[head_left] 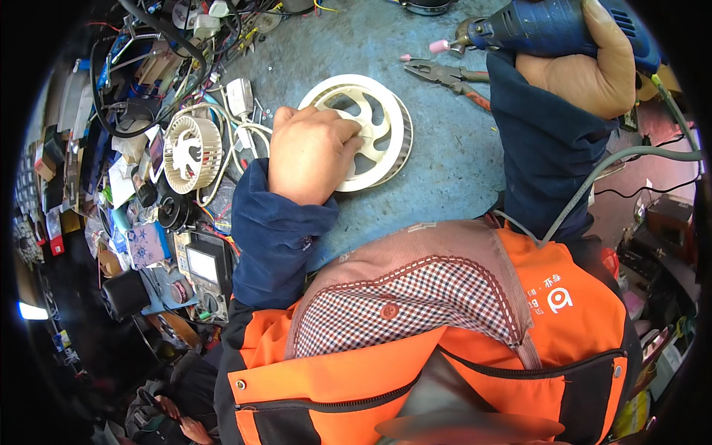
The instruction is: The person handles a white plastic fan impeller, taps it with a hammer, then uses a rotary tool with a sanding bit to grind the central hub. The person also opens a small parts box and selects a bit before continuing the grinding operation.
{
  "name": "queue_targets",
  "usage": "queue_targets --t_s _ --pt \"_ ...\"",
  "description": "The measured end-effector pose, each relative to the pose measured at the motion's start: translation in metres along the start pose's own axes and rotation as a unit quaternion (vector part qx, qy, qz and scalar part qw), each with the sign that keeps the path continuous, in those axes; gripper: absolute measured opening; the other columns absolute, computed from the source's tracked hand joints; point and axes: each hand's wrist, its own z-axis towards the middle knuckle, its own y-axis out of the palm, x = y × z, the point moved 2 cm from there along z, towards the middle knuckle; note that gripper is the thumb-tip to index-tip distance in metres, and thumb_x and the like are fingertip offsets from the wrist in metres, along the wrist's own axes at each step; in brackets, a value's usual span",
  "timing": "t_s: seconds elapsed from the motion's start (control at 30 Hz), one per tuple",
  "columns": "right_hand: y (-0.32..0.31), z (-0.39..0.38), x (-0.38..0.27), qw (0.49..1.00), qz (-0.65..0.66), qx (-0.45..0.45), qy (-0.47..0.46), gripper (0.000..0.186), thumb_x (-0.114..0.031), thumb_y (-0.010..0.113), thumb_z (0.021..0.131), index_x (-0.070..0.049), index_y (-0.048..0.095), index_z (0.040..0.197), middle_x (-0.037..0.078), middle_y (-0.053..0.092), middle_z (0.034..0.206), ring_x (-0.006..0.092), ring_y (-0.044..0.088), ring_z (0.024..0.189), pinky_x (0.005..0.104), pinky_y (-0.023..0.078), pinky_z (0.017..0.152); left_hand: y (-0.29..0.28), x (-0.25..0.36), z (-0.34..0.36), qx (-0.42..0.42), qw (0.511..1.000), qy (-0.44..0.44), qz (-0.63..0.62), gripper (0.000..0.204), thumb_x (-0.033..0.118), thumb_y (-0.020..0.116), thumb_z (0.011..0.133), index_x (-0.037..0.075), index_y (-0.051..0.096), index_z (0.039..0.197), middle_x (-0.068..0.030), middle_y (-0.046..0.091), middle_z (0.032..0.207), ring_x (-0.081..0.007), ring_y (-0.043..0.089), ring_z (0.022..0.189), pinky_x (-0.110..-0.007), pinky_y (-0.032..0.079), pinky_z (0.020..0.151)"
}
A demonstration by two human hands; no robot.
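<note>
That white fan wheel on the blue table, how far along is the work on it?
Done: nothing on the white fan wheel shows as finished. In hand: the left hand presses it to the blue table, and the right hand holds a blue rotary tool raised, its pink grinding tip clear of the wheel. Left: any grinding seems still ahead.

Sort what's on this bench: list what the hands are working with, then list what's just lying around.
In hand:
left hand on the cream fan wheel
right hand gripping the blue rotary tool

Lying about:
pliers
second fan wheel
multimeter
tangled cables
</note>
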Motion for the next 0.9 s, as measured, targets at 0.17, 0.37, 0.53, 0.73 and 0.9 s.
queue_targets --t_s 0.17,0.37,0.53,0.73,0.9 --pt "0.006 0.0 -0.008 0.999 0.035 0.014 0.017 0.05 -0.016 0.07 0.092 0.003 0.055 0.135 0.016 0.067 0.1 0.0298 0.069 0.083 0.0463 0.06 0.082 -0.001 0.001 0.002 0.006 1.0 0.001 -0.008 0.006 0.021 0.081 0.084 0.015 0.083 0.087 -0.0022 0.076 0.082 -0.0251 0.071 0.084 -0.043 0.043 0.086" --pt "0.006 0.0 -0.012 1.0 0.028 0.008 0.009 0.051 -0.017 0.07 0.093 0.003 0.054 0.138 0.015 0.067 0.102 0.0297 0.07 0.085 0.0467 0.06 0.083 -0.006 0.008 0.002 0.004 1.0 0.015 0.011 0.007 0.018 0.082 0.085 0.012 0.082 0.087 -0.0036 0.077 0.083 -0.0262 0.072 0.083 -0.042 0.044 0.085" --pt "0.002 0.0 -0.007 0.999 0.031 -0.022 -0.018 0.052 -0.016 0.071 0.094 0.003 0.054 0.139 0.016 0.068 0.103 0.03 0.071 0.087 0.0466 0.062 0.084 -0.004 0.01 0.005 0.02 1.0 0.0 -0.007 0.005 0.017 0.08 0.083 0.013 0.078 0.082 -0.004 0.075 0.08 -0.0266 0.071 0.079 -0.042 0.043 0.082" --pt "0.0 -0.002 -0.004 0.999 0.013 -0.022 -0.022 0.052 -0.014 0.071 0.093 0.003 0.054 0.14 0.016 0.068 0.104 0.0298 0.072 0.087 0.0454 0.063 0.083 -0.004 0.007 0.01 0.005 0.998 -0.026 -0.049 0.006 0.017 0.075 0.081 0.011 0.073 0.079 -0.0052 0.074 0.078 -0.0286 0.071 0.078 -0.044 0.039 0.08" --pt "-0.002 -0.002 -0.001 0.998 -0.024 -0.033 -0.038 0.051 -0.014 0.07 0.093 0.003 0.054 0.139 0.016 0.067 0.104 0.0295 0.072 0.086 0.0455 0.063 0.082 -0.006 0.001 0.011 0.034 0.994 -0.037 -0.096 0.01 0.017 0.071 0.092 0.007 0.068 0.091 -0.0135 0.073 0.08 -0.0359 0.07 0.077 -0.047 0.045 0.078"
